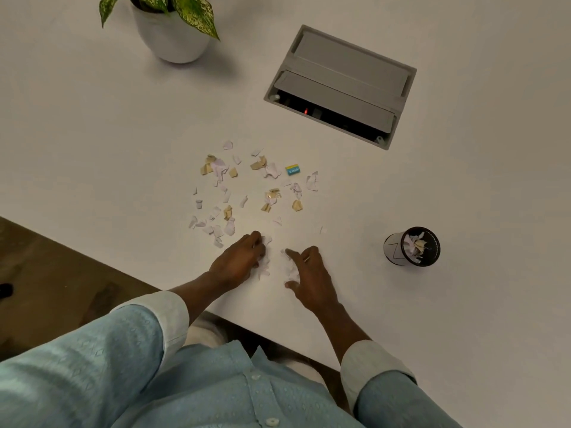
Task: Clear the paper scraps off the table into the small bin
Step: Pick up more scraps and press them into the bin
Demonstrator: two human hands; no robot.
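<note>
We start with the white table (463,196), which fills most of the view and carries, at its far side, a grey hatch (340,84) set into the top and a white plant pot (173,41) with speckled leaves; neither has any part in the job. Across the middle of the table lie the paper scraps (247,186), white and tan bits strewn loosely, well apart from the bin and reaching down to the near edge where the hands work. We judge the task to be only partly done: most of the scatter lies untouched, and nothing beyond the nearest pieces has been drawn together. The left hand (238,261) has its fingers curled around a few white scraps at the near rim of the scatter, gripping them against the palm. The right hand (309,273), just beside it, has forefinger and thumb spread apart and cups a small white heap on the tabletop without closing on it. The bin (412,247), a small dark-rimmed cup, stands off to the right, apart from both hands, and already holds a bunch of white and tan pieces, so we take it that some loads are in. Smallest, a teal and yellow card (292,169) lies among the far scraps.
</note>
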